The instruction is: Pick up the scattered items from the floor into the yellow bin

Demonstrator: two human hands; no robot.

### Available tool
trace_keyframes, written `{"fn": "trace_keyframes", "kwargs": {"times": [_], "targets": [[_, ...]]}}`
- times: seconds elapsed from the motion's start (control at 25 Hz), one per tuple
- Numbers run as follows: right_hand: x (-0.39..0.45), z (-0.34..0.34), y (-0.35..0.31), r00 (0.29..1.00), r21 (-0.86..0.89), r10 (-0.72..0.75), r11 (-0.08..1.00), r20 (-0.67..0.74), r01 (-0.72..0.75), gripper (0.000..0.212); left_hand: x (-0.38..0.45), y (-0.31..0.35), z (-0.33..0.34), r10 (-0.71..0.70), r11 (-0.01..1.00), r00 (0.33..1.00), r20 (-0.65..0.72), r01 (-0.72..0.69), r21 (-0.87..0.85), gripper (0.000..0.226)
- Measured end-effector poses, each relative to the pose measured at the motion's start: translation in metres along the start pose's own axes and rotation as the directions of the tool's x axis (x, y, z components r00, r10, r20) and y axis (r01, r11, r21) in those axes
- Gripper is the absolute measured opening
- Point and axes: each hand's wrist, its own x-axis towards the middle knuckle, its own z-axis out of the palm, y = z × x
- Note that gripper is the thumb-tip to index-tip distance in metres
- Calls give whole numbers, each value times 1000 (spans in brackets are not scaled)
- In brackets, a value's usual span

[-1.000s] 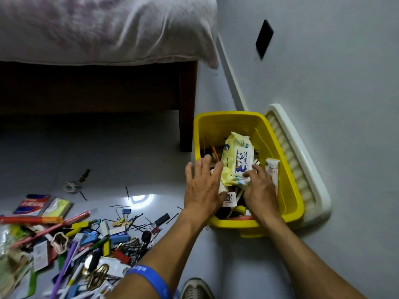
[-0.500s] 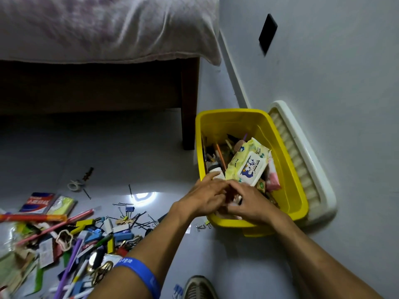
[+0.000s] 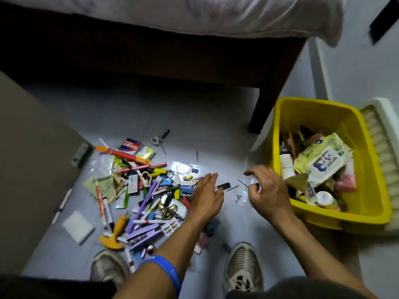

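Over the floor, the left hand (image 3: 207, 196) spreads straight fingers above the scattered items (image 3: 140, 190); the right hand (image 3: 267, 190), at 9 o'clock of the yellow bin (image 3: 367, 214), hangs loosely curled, holding nothing visible; motion blurs small pieces.

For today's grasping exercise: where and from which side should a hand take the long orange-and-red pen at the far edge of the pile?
Pinch the long orange-and-red pen at mid-barrel, coming from above with fingers across its length. It lies flat on top of the pile, running diagonally, so both long sides look exposed there. The left hand is the nearer one.
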Motion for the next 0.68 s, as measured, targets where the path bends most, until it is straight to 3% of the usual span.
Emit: {"fn": "trace_keyframes", "kwargs": {"times": [0.08,0.16,0.2,0.28,0.36,0.48,0.6,0.68], "targets": [[-7,32,-19,960,75,49,995,277,-72,33,-20,-37,-15,-106,994,994,-2,106,9,56],[-10,68,-34,813,51,83,989,577,-137,43,-37,-75,-33,-215,977,976,-31,215,-8,58],[-9,87,-40,749,14,86,992,657,-126,50,-43,-92,-42,-260,966,963,-65,260,-18,59],[-7,127,-55,719,-61,85,996,690,-59,68,-50,-127,-58,-326,943,928,-179,332,4,59],[-6,162,-69,736,-146,175,984,654,-104,94,-53,-160,-70,-376,903,886,-271,416,105,69],[1,210,-86,669,-264,319,946,672,-186,127,-43,-202,-80,-536,802,822,-190,567,189,109],[11,239,-96,692,-189,305,952,655,-241,123,-19,-220,-81,-556,765,820,-136,569,303,122],[14,253,-104,706,-11,267,938,656,-345,113,-6,-225,-75,-514,822,850,-118,527,218,119]]}}
